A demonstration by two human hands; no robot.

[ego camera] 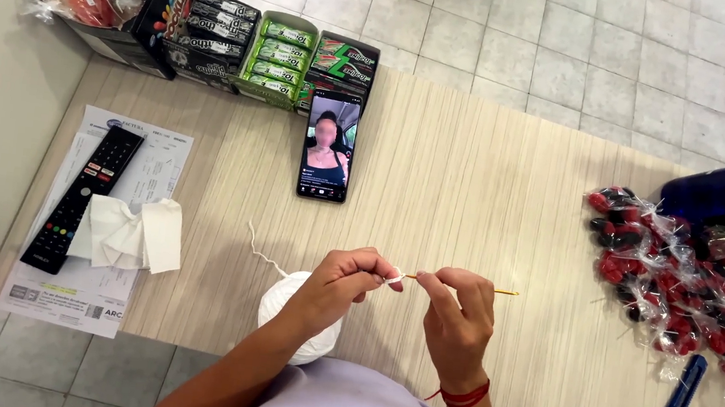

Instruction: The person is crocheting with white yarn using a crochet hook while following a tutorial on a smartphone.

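My left hand (345, 284) pinches a bit of white yarn at its fingertips, just above a white ball of yarn (284, 305) that rests on the wooden table (490, 181). My right hand (456, 317), with a red string bracelet at the wrist, holds a thin gold crochet hook (497, 290) whose tip meets the yarn between the two hands. A loose yarn strand (260, 251) trails off to the left.
A phone (329, 146) playing a video lies ahead. At left are a black remote (83, 197), a white tissue (130, 233) and a printed sheet (93, 292). Candy boxes (253, 48) line the far edge. Wrapped red sweets (677, 281) and a blue utility knife (680, 395) sit at right.
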